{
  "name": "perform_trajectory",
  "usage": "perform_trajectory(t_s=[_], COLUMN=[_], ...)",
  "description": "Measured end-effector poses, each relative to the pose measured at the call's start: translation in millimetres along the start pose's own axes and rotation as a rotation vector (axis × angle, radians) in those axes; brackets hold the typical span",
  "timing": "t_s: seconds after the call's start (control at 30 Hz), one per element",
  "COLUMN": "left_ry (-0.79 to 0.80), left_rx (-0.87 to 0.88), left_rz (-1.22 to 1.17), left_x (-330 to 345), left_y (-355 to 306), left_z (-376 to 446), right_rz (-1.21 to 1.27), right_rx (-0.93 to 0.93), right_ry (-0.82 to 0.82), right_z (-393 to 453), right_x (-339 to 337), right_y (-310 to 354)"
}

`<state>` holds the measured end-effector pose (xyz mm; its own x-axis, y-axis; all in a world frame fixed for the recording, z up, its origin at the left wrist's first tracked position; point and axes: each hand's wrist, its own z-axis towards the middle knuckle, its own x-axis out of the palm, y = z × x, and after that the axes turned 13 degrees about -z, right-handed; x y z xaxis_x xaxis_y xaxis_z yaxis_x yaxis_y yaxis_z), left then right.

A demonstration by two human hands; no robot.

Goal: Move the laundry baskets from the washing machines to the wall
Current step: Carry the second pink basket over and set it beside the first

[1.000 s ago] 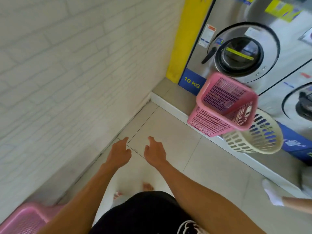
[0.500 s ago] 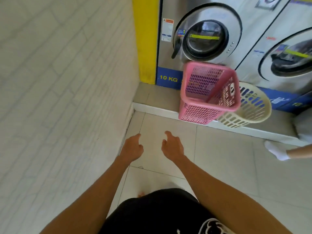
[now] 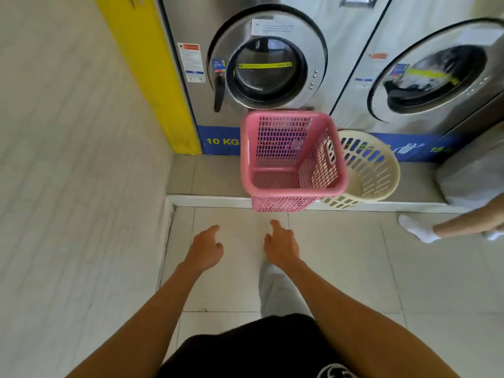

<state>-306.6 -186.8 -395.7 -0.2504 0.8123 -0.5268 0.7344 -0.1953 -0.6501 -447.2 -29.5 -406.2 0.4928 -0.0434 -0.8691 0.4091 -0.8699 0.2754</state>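
Observation:
A square pink mesh laundry basket (image 3: 291, 186) stands on the raised step in front of the left washing machine (image 3: 267, 69), its near side overhanging the step's edge. Behind it to the right sits a round cream basket (image 3: 373, 170), partly hidden by the pink one. My left hand (image 3: 204, 249) and my right hand (image 3: 281, 245) are stretched out side by side over the floor tiles, just short of the pink basket, fingers loosely apart and holding nothing.
The white tiled wall (image 3: 76, 186) runs along the left, meeting a yellow panel (image 3: 152, 77). A second washing machine (image 3: 436, 77) stands at right. Another person's leg with a white sock (image 3: 420, 230) reaches in from the right edge. The white step edge (image 3: 207, 201) crosses the floor.
The view has turned from the wall toward the machines and come closer to the baskets. Both hands stay extended and empty, now nearer the pink basket.

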Motion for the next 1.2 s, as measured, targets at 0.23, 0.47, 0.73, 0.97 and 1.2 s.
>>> perform_trajectory(t_s=[0.23,0.47,0.73,0.97,1.2], left_ry=[-0.013,-0.088,-0.041,-0.052,-0.171], left_rx=[-0.133,-0.106,-0.038,-0.062,-0.027], left_rz=[-0.049,-0.209,-0.143,-0.128,-0.079], left_x=[20,18,8,5,15], left_y=[-82,-148,-175,-173,-165], left_z=[87,157,213,245,287], right_rz=[-0.073,-0.106,-0.104,-0.125,-0.348], right_rx=[-0.039,-0.042,0.056,0.057,0.100], right_ry=[0.115,0.122,0.112,0.104,0.038], right_z=[111,203,256,290,334], right_x=[-70,-133,-159,-152,-149], right_y=[-48,-69,-72,-86,-105])
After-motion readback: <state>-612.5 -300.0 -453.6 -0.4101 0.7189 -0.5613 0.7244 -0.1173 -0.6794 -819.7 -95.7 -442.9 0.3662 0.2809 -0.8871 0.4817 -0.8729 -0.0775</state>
